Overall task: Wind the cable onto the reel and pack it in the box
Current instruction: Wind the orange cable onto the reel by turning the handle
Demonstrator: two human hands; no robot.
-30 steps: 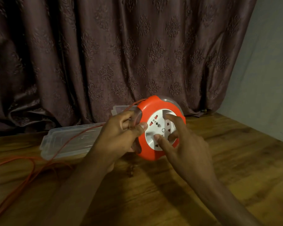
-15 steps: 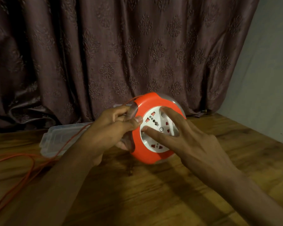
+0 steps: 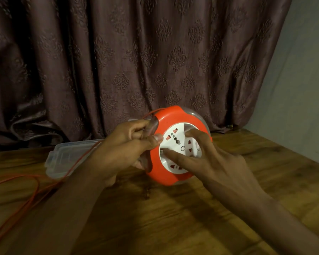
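Winding the orange cable back in, reel propped on edge

The left hand (image 3: 125,150) is clamped on the reel (image 3: 175,144) rim, holding it steady on the tabletop (image 3: 173,218), while the right hand (image 3: 210,159) has its fingers spread on the white socket face, probably to spin it. Most of the cable (image 3: 31,188) is loose at left, draped over the clear box (image 3: 63,159) behind. No brand or writing I can read.
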